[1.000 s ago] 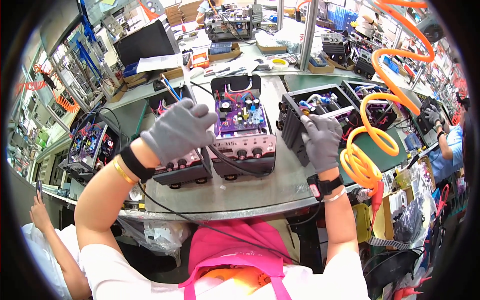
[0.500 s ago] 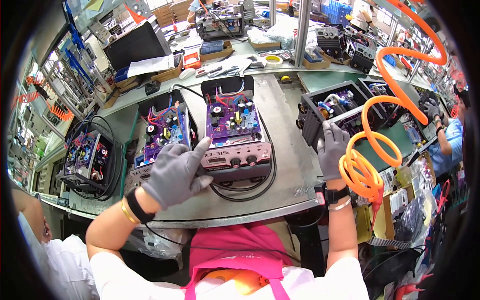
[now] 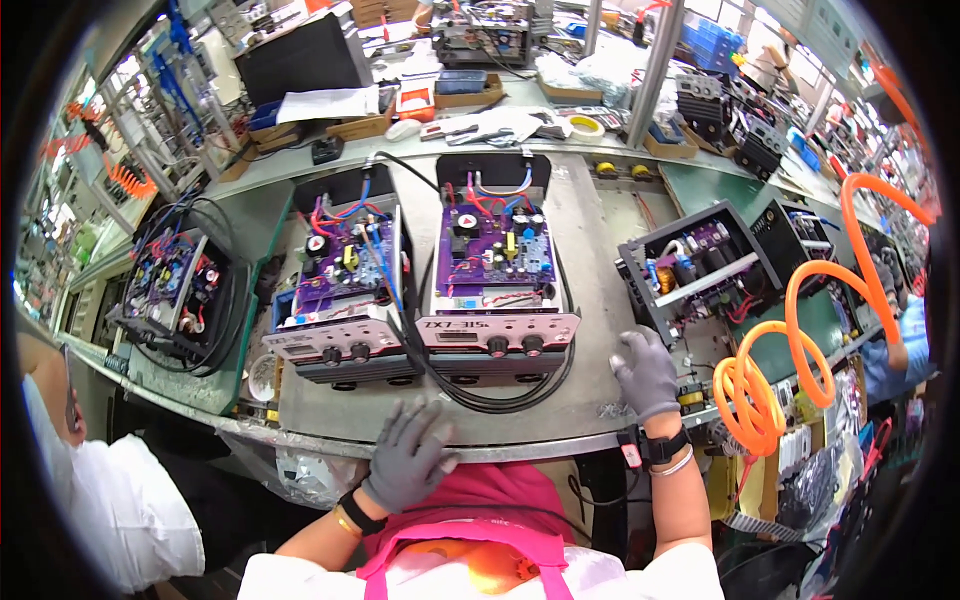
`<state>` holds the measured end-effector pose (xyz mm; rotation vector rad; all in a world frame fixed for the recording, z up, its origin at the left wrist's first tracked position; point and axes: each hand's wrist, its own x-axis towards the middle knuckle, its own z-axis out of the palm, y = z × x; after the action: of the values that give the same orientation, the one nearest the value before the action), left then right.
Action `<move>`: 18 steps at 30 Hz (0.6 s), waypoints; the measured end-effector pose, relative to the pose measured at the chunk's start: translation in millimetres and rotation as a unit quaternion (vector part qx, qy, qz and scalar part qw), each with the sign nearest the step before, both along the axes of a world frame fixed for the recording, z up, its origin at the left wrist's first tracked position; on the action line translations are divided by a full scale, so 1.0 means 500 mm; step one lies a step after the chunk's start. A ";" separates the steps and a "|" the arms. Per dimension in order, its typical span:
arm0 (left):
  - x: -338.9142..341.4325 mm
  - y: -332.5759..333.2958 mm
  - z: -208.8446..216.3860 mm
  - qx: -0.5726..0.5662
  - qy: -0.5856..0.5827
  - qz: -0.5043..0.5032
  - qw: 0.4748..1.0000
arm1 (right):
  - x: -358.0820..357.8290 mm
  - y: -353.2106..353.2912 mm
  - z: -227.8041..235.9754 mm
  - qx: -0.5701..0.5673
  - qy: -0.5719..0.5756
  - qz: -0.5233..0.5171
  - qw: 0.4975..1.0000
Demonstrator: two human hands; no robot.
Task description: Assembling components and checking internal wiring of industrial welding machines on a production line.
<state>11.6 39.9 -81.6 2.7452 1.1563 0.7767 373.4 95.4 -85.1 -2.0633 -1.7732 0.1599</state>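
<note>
Two opened power-supply-like units stand side by side on the metal bench (image 3: 590,320): a left unit (image 3: 335,345) and a middle unit (image 3: 500,340). Each shows a purple circuit board, red and blue wires and a front panel with two knobs. A black cable (image 3: 500,400) loops round the base of the middle one. My left hand (image 3: 410,455), in a grey glove, hovers at the bench's front edge, fingers spread and holding nothing. My right hand (image 3: 645,375), also gloved, is by the near edge of an opened black unit (image 3: 695,265), apart from it, fingers loosely bent with nothing visible in them.
Another opened unit (image 3: 170,290) with coiled cable sits at far left. An orange coiled hose (image 3: 750,400) hangs at the right. White gloves or cloths (image 3: 500,125), a tape roll (image 3: 585,125) and small boxes line the back shelf. A person's white sleeve (image 3: 140,510) is at lower left.
My left hand has drawn back from between the two front units toward my body. My right hand has come off the black unit, which now sits turned. The view has shifted slightly.
</note>
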 end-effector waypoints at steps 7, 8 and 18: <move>0.090 0.005 0.000 -0.040 -0.088 -0.137 0.986 | 0.016 0.066 0.095 0.159 -0.232 -0.003 0.960; 0.124 0.006 -0.001 -0.080 -0.077 -0.162 0.980 | 0.025 0.079 0.102 0.089 -0.257 -0.031 0.962; 0.392 0.108 -0.021 -0.169 -0.051 -0.279 0.944 | 0.147 0.104 0.112 0.363 -0.023 -0.173 0.915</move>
<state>207.7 93.7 -92.2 2.5015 0.3942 0.5694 446.8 147.6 -29.1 -1.7629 -1.1853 -0.5710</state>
